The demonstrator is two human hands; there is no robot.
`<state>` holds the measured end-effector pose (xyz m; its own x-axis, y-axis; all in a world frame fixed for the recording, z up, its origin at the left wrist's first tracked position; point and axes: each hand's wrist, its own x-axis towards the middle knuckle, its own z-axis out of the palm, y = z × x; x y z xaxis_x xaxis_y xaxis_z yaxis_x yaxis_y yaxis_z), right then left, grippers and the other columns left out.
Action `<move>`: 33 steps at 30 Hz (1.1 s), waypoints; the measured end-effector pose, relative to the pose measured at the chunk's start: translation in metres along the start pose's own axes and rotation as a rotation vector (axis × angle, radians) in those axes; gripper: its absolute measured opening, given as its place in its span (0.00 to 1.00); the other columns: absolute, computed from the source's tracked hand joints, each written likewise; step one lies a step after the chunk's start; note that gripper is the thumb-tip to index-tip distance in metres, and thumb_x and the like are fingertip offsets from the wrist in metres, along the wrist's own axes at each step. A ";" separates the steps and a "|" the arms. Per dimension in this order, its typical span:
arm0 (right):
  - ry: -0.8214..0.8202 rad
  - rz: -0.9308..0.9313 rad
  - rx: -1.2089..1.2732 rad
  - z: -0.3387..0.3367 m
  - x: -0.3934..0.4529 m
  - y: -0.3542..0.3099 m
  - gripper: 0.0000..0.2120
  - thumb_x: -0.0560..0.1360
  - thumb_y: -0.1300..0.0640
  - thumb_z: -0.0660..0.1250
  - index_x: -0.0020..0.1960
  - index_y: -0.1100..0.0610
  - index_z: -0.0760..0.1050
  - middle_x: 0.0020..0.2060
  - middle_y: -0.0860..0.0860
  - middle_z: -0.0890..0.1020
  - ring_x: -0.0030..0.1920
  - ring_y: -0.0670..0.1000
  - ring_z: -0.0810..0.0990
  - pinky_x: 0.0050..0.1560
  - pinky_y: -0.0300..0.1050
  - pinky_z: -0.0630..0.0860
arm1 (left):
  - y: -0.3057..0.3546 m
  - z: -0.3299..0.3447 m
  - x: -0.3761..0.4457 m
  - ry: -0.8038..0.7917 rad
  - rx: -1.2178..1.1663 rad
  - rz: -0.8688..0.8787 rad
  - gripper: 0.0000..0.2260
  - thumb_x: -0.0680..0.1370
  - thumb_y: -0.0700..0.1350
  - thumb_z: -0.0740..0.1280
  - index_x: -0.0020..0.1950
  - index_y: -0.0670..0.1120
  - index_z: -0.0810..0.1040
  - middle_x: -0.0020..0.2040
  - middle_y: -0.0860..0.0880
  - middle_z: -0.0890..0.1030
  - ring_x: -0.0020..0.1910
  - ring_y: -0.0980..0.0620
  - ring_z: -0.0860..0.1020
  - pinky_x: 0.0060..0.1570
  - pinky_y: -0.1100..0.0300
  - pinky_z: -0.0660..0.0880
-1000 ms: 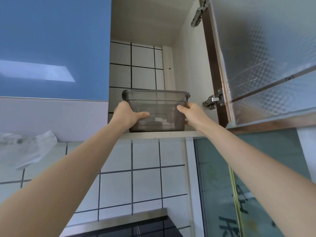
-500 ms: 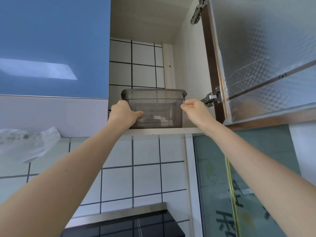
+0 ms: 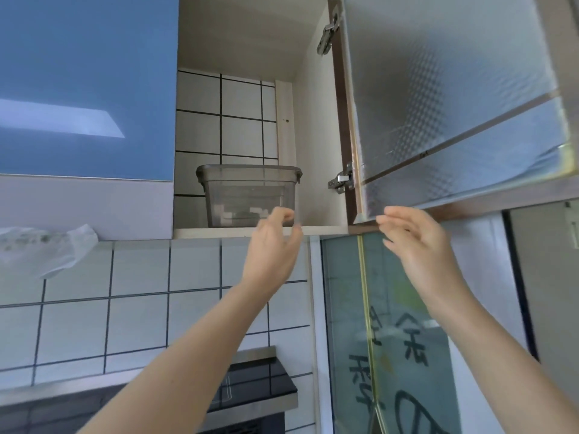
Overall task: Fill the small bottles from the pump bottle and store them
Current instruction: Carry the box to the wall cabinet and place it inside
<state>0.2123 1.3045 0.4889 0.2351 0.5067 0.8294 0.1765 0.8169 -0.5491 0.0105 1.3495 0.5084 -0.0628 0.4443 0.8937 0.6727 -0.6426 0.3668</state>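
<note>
Two empty hands hang below an open cupboard: the lidded container (image 3: pixel 249 195) sits on the shelf (image 3: pixel 316 229), up-left of the left hand (image 3: pixel 272 245), the nearer; right hand (image 3: pixel 416 242) beside the door (image 3: pixel 454 98), fingers loosely spread.

The grey lidded container (image 3: pixel 249 195) takes up most of my cabinet shelf (image 3: pixel 260 231), leaving a narrow gap at its right. The open frosted door (image 3: pixel 454 104) hangs just above my right hand (image 3: pixel 416 245).
</note>
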 end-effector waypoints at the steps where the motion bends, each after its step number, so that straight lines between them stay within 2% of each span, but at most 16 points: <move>1: 0.014 0.004 0.007 -0.013 -0.007 -0.001 0.09 0.78 0.58 0.65 0.57 0.49 0.77 0.52 0.47 0.82 0.58 0.46 0.79 0.65 0.54 0.73 | 0.010 0.010 -0.009 -0.062 -0.011 0.014 0.13 0.82 0.48 0.59 0.67 0.49 0.71 0.64 0.50 0.76 0.65 0.50 0.72 0.58 0.58 0.69; 5: 0.086 0.013 0.026 -0.053 -0.024 -0.007 0.10 0.78 0.62 0.64 0.56 0.51 0.76 0.52 0.48 0.82 0.56 0.49 0.81 0.62 0.53 0.76 | 0.046 0.042 -0.027 -0.272 0.017 0.142 0.19 0.83 0.47 0.58 0.74 0.51 0.65 0.72 0.50 0.70 0.71 0.50 0.67 0.64 0.60 0.64; 7: 0.150 0.036 0.079 -0.068 -0.028 -0.012 0.10 0.79 0.65 0.62 0.55 0.53 0.75 0.56 0.54 0.81 0.57 0.53 0.80 0.58 0.46 0.79 | 0.062 0.055 -0.028 -0.326 0.012 0.207 0.22 0.83 0.46 0.59 0.77 0.52 0.61 0.75 0.51 0.66 0.74 0.50 0.64 0.70 0.58 0.62; 9: 0.207 0.060 0.102 -0.076 -0.028 -0.016 0.12 0.78 0.67 0.61 0.53 0.51 0.73 0.59 0.57 0.79 0.58 0.55 0.79 0.54 0.41 0.79 | 0.072 0.066 -0.028 -0.364 -0.005 0.244 0.25 0.83 0.46 0.60 0.78 0.55 0.57 0.78 0.53 0.61 0.76 0.52 0.60 0.71 0.60 0.58; 11: 0.230 0.071 0.073 -0.082 -0.027 -0.018 0.15 0.77 0.68 0.62 0.56 0.50 0.70 0.59 0.55 0.78 0.57 0.55 0.79 0.57 0.48 0.80 | 0.082 0.075 -0.027 -0.389 -0.020 0.280 0.27 0.82 0.47 0.60 0.79 0.57 0.54 0.79 0.54 0.58 0.77 0.53 0.58 0.71 0.59 0.58; 13: 0.222 0.058 -0.011 -0.086 -0.027 -0.021 0.17 0.77 0.67 0.62 0.61 0.51 0.70 0.60 0.51 0.77 0.57 0.52 0.79 0.61 0.52 0.76 | 0.091 0.083 -0.027 -0.406 -0.023 0.311 0.28 0.82 0.47 0.61 0.79 0.58 0.53 0.79 0.53 0.58 0.78 0.52 0.57 0.72 0.57 0.59; 16: 0.190 0.046 -0.102 -0.087 -0.029 -0.025 0.18 0.77 0.69 0.61 0.64 0.55 0.71 0.62 0.48 0.76 0.58 0.48 0.77 0.53 0.40 0.73 | 0.098 0.092 -0.029 -0.400 -0.036 0.336 0.28 0.81 0.47 0.62 0.79 0.56 0.55 0.79 0.53 0.59 0.78 0.53 0.57 0.73 0.55 0.61; 18: 0.185 0.038 -0.123 -0.084 -0.031 -0.025 0.21 0.76 0.72 0.60 0.65 0.54 0.71 0.61 0.46 0.75 0.58 0.48 0.77 0.50 0.36 0.72 | 0.099 0.093 -0.030 -0.403 -0.051 0.328 0.28 0.81 0.47 0.62 0.79 0.56 0.55 0.79 0.53 0.59 0.78 0.54 0.57 0.73 0.56 0.60; 22: 0.165 -0.008 -0.180 -0.075 -0.033 -0.021 0.26 0.76 0.76 0.54 0.69 0.56 0.66 0.63 0.47 0.71 0.60 0.45 0.73 0.59 0.41 0.70 | 0.100 0.083 -0.029 -0.436 -0.059 0.322 0.28 0.82 0.50 0.61 0.79 0.55 0.55 0.79 0.52 0.59 0.78 0.53 0.57 0.75 0.55 0.58; 25: 0.132 -0.088 -0.227 -0.066 -0.040 -0.019 0.33 0.73 0.79 0.49 0.72 0.55 0.64 0.66 0.49 0.69 0.64 0.44 0.70 0.64 0.39 0.67 | 0.105 0.068 -0.033 -0.503 -0.241 0.223 0.29 0.80 0.61 0.58 0.79 0.53 0.57 0.79 0.53 0.60 0.78 0.56 0.57 0.76 0.51 0.56; 27: 0.086 -0.158 -0.255 -0.055 -0.047 -0.017 0.37 0.71 0.80 0.49 0.74 0.53 0.62 0.67 0.48 0.68 0.67 0.44 0.68 0.68 0.40 0.65 | 0.104 0.052 -0.036 -0.559 -0.394 0.154 0.31 0.79 0.65 0.55 0.78 0.53 0.59 0.78 0.57 0.61 0.76 0.61 0.58 0.76 0.54 0.55; 30: 0.004 -0.294 -0.301 -0.034 -0.056 -0.015 0.39 0.70 0.80 0.54 0.75 0.52 0.61 0.68 0.47 0.66 0.69 0.45 0.67 0.71 0.43 0.64 | 0.092 0.025 -0.039 -0.610 -0.455 0.115 0.29 0.80 0.64 0.54 0.78 0.54 0.58 0.74 0.63 0.63 0.70 0.70 0.61 0.72 0.63 0.55; 31: -0.032 -0.347 -0.313 -0.025 -0.059 -0.016 0.40 0.70 0.81 0.55 0.74 0.49 0.61 0.68 0.46 0.66 0.70 0.44 0.67 0.72 0.42 0.64 | 0.084 0.017 -0.040 -0.609 -0.485 0.105 0.30 0.79 0.65 0.54 0.78 0.53 0.58 0.73 0.63 0.64 0.69 0.72 0.62 0.72 0.64 0.56; 33: -0.124 -0.422 -0.322 -0.012 -0.063 -0.020 0.44 0.69 0.81 0.56 0.71 0.41 0.60 0.67 0.43 0.66 0.70 0.39 0.64 0.70 0.31 0.61 | 0.070 0.005 -0.041 -0.568 -0.549 0.117 0.34 0.76 0.67 0.56 0.77 0.51 0.61 0.74 0.59 0.67 0.71 0.66 0.65 0.72 0.61 0.60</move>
<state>0.2052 1.2532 0.4463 -0.0308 0.1976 0.9798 0.5192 0.8408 -0.1532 0.0639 1.2897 0.4959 0.4703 0.5106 0.7198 0.1836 -0.8544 0.4861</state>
